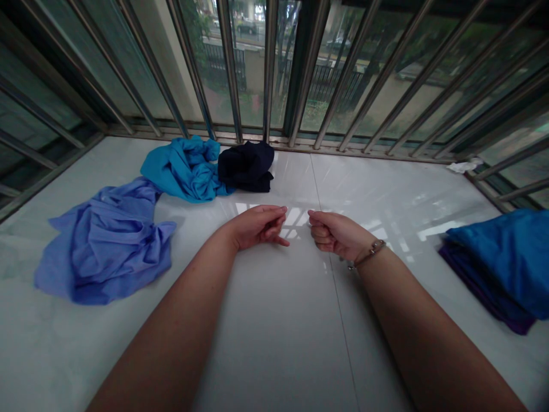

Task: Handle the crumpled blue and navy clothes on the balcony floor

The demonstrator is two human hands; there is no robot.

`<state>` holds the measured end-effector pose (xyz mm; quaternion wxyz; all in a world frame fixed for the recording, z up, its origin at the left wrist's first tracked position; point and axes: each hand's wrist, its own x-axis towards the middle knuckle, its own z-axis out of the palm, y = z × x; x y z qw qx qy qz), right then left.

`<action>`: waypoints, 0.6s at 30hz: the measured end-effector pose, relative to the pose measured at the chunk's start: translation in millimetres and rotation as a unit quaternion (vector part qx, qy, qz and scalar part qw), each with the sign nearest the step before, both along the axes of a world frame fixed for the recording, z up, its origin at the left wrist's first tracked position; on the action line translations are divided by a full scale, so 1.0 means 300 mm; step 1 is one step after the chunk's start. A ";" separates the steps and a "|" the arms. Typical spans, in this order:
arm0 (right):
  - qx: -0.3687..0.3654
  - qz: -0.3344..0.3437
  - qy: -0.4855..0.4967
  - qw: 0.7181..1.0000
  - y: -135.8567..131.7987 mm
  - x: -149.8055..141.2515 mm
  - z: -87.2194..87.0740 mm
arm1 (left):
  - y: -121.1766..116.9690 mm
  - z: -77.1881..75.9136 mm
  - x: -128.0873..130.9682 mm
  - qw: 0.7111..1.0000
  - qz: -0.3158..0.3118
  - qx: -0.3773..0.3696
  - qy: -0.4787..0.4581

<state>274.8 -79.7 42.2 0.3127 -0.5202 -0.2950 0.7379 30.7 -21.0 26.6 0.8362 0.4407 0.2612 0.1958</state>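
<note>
My left hand [262,224] hovers over the white tiled surface [274,343], loosely curled with its fingers apart and nothing visible in it. Opposite it, a small gap away, my right hand [332,232] is closed in a fist, thumb against the index finger, and no object shows in it. A bracelet [375,247] circles my right wrist. Closest to my left hand are a crumpled black cloth [246,166] and a crumpled turquoise cloth [184,169], touching each other. A rumpled periwinkle cloth [115,240] lies left of my left forearm.
Folded blue and purple fabric [501,257] is stacked at the right edge. Metal bars [270,68] line the back and sides in front of window glass. A small white crumpled piece [465,166] sits in the far right corner.
</note>
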 end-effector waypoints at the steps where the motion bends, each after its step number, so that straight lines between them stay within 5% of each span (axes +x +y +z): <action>1: -0.001 0.000 0.001 1.000 0.000 0.000 -0.001 | 0.000 0.000 0.000 1.000 0.000 0.000 0.000; 18: 0.001 0.002 -0.003 1.000 0.003 0.000 -0.005 | 0.002 -0.003 0.002 1.000 0.002 0.003 0.009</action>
